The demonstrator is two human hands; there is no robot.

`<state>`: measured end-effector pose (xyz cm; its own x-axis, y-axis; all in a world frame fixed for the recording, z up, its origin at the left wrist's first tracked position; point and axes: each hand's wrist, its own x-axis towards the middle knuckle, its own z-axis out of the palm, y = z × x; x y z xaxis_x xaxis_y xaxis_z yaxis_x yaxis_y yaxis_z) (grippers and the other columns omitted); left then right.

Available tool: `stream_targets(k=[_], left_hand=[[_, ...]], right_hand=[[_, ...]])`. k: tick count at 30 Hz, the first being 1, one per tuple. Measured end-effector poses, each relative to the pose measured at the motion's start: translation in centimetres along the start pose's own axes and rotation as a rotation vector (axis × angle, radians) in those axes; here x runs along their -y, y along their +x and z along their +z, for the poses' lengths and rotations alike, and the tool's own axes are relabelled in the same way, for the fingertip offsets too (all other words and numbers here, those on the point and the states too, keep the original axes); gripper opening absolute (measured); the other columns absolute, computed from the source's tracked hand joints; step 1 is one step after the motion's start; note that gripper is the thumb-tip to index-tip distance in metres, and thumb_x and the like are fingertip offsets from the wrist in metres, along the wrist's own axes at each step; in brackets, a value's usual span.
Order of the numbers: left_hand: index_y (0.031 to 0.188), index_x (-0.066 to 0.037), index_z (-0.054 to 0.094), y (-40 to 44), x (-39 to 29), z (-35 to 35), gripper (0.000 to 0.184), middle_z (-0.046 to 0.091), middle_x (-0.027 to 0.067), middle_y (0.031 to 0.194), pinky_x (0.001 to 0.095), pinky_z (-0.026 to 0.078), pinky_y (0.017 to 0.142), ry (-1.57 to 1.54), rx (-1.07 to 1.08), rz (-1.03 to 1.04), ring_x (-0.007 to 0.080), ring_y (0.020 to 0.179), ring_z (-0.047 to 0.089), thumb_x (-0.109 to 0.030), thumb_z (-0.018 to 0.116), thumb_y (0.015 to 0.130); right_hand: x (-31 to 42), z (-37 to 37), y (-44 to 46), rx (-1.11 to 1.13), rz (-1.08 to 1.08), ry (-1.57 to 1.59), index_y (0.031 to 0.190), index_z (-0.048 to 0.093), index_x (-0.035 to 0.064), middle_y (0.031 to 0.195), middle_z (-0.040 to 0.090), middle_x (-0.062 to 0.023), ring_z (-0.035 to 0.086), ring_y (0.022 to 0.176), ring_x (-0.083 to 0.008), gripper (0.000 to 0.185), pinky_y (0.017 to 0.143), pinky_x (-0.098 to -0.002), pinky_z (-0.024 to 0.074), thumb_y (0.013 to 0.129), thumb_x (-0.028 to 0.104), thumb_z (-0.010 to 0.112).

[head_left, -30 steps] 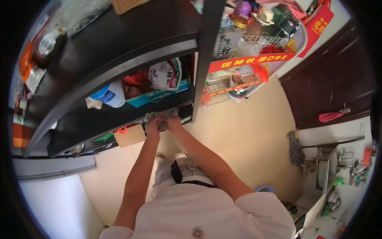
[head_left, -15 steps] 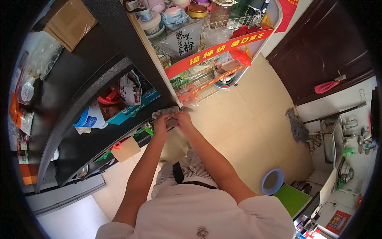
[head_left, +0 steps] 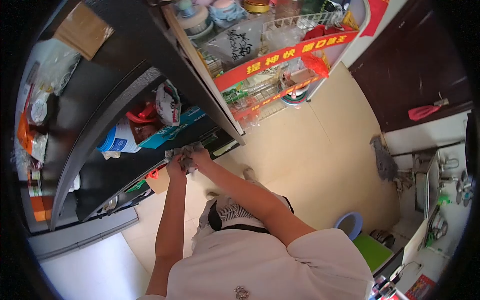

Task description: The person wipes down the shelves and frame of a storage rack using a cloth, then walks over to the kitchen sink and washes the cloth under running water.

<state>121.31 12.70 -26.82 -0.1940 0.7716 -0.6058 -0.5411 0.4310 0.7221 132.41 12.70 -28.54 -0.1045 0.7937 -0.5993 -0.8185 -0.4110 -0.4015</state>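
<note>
- Grey cloth (head_left: 186, 151) sits bunched between your two hands, at 9 o'clock from the middle of the view, by the front edge of the lower black shelf (head_left: 95, 185).
- Your left hand (head_left: 176, 167) curls round its near side; your right hand (head_left: 201, 157) grips the side towards 2 o'clock. Neither stands wide, and both fold on the fabric.
- Whether the cloth presses on the shelf edge or hangs just in front of it, you cannot tell from this angle.
- As for progress, the grip looks complete, while the cloth is neither set down nor spread out. How much of the handling remains does not show.
- From your hands, the teal box (head_left: 169, 132) stands at 11 o'clock, the blue-and-white tub (head_left: 121, 140) nearer 10, and the cardboard carton (head_left: 158, 183) between 7 and 8.
- Against the frame half a second ago, your hands and the cloth are farther from the foot of the dark post (head_left: 187, 77), shifted towards 9 o'clock along the shelf. The teal box and tub keep their places on it.
</note>
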Motion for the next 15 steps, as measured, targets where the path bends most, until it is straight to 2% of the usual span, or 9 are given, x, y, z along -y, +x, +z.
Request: stream_targets(k=[2,3,5,8,11,14,15], left_hand=[[0.09,0.001,0.061,1.4,1.5,1.3,0.012,0.062,0.0106,0.088,0.0332,0.055,0.057,0.035,0.048,-0.04,0.0238,0.075,0.064,-0.004,0.056,0.081],[0.091,0.001,0.062,0.8,2.1,3.1,0.013,0.062,0.0101,0.089,0.0321,0.054,0.058,0.103,0.017,-0.031,0.0229,0.075,0.064,-0.005,0.056,0.081],[0.093,0.0,0.062,-1.3,3.5,8.2,0.015,0.062,0.0091,0.089,0.0301,0.053,0.058,0.241,-0.045,-0.003,0.0211,0.075,0.063,-0.009,0.057,0.082],[0.097,-0.002,0.063,0.4,7.2,10.7,0.02,0.062,0.0073,0.09,0.0273,0.049,0.061,0.455,0.085,-0.007,0.0182,0.075,0.061,-0.016,0.061,0.083],[0.096,-0.002,0.063,-4.2,7.1,14.4,0.024,0.062,0.0059,0.09,0.0256,0.046,0.062,0.435,0.093,0.087,0.016,0.074,0.059,-0.024,0.063,0.085],[0.094,-0.001,0.062,-6.2,5.4,13.5,0.03,0.062,0.0047,0.09,0.0264,0.045,0.062,0.38,0.055,-0.092,0.0151,0.074,0.059,-0.031,0.063,0.086],[0.093,-0.001,0.062,-7.0,4.7,13.0,0.031,0.062,0.0043,0.089,0.0262,0.044,0.063,0.43,0.088,-0.062,0.0141,0.075,0.058,-0.032,0.063,0.086]], right_hand=[[0.8,-2.5,1.5,0.021,0.056,0.02,0.089,0.06,-0.0041,0.075,0.06,-0.0126,0.055,0.049,-0.0193,0.012,0.034,-0.0317,0.0376,0.077,-0.003,0.059],[-0.1,-5.6,4.1,0.089,-0.23,-0.241,0.089,0.06,-0.0042,0.076,0.06,-0.0129,0.057,0.051,-0.0204,0.012,0.036,-0.0327,0.0403,0.077,-0.002,0.059],[4.6,-6.2,1.7,-0.02,-0.081,-0.041,0.089,0.06,-0.0037,0.077,0.061,-0.0129,0.059,0.055,-0.0217,0.011,0.041,-0.0335,0.0446,0.079,0.0,0.058],[10.6,-7.0,-2.2,-0.131,-0.088,-0.007,0.088,0.061,-0.003,0.078,0.062,-0.0129,0.062,0.061,-0.0237,0.01,0.048,-0.0347,0.0511,0.081,0.003,0.058],[8.7,-11.5,0.8,-0.017,-0.16,-0.044,0.087,0.062,-0.0002,0.079,0.063,-0.0106,0.064,0.065,-0.0223,0.01,0.054,-0.0313,0.053,0.081,0.008,0.062],[13.2,-8.4,-5.6,-0.128,-0.053,-0.251,0.092,0.061,0.0024,0.083,0.064,-0.0074,0.064,0.07,-0.0203,0.016,0.056,-0.0289,0.0522,0.079,0.01,0.067],[13.5,-8.6,-6.1,-0.105,-0.074,-0.27,0.093,0.06,0.0027,0.085,0.064,-0.0069,0.064,0.071,-0.0195,0.02,0.057,-0.0283,0.0517,0.077,0.01,0.069]])
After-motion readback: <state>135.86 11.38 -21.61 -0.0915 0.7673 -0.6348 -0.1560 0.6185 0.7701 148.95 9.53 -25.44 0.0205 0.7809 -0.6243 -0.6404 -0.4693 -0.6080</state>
